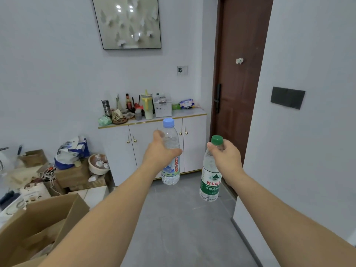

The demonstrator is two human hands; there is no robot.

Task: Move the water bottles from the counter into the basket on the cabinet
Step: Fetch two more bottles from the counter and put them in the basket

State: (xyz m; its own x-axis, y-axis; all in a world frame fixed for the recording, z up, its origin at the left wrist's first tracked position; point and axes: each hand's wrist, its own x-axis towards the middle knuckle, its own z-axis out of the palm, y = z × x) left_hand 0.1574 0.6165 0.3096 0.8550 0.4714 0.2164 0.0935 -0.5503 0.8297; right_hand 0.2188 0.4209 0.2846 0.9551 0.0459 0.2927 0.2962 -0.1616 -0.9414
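My left hand grips a clear water bottle with a blue cap around its upper body, held upright in the air. My right hand grips a second clear bottle with a green cap and green label near its neck. Both bottles hang over the grey floor, in front of the white cabinet. On the cabinet top stands a white plastic basket with another bottle's top showing inside it.
The cabinet top is crowded left of the basket: a yellow-green tumbler, a steel flask, sauce bottles, a wipes pack. Cardboard boxes and bags fill the floor at left. A brown door and a wall corner stand at right.
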